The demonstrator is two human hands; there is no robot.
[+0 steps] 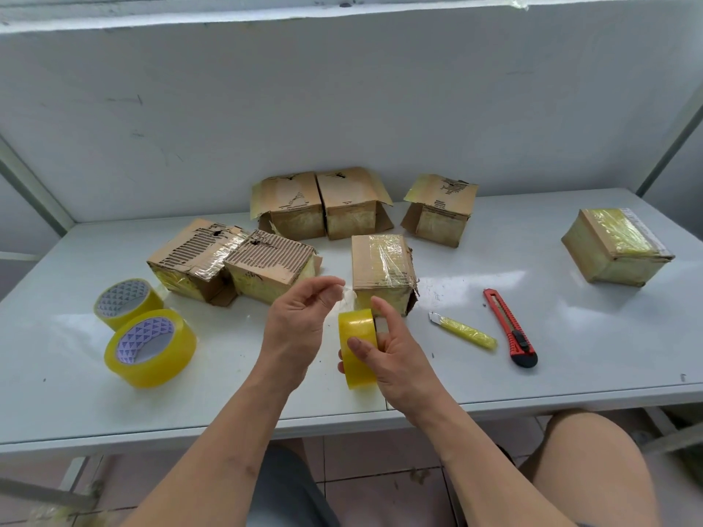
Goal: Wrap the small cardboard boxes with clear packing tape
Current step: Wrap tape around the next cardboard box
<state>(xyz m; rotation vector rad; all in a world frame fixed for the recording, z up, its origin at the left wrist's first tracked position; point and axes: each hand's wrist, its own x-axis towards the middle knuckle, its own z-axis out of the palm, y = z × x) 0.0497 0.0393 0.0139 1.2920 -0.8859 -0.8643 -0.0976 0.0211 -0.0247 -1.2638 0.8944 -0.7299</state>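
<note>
Boxes: seven small cardboard boxes on the white table (570, 336). Three stand in a back row by the wall: back left box (291, 207), back middle box (352, 203), back right box (441, 209), all with flaps partly up. Two torn boxes touch each other left of centre: torn left box (190, 256) and torn right box (268, 266). One centre box (382, 268), with shiny tape over its top, sits just beyond the hands. One far box (616, 247) stands well apart at the right.
Tape rolls: three. Two spare rolls rest on the table at the left, rear roll (125, 302) and front roll (150, 348), touching. The third, the held roll (357, 348), is above the table's near edge.
Right hand (395, 355): curled around the held roll, thumb pressed on its outer face.
Left hand (300, 321): fingertips pinched together on the loose tape end (348, 294) pulled up from the held roll.
Cutters: two, right of the hands; a red knife (509, 327) and a yellow-wrapped blade (464, 330), lying near each other.
</note>
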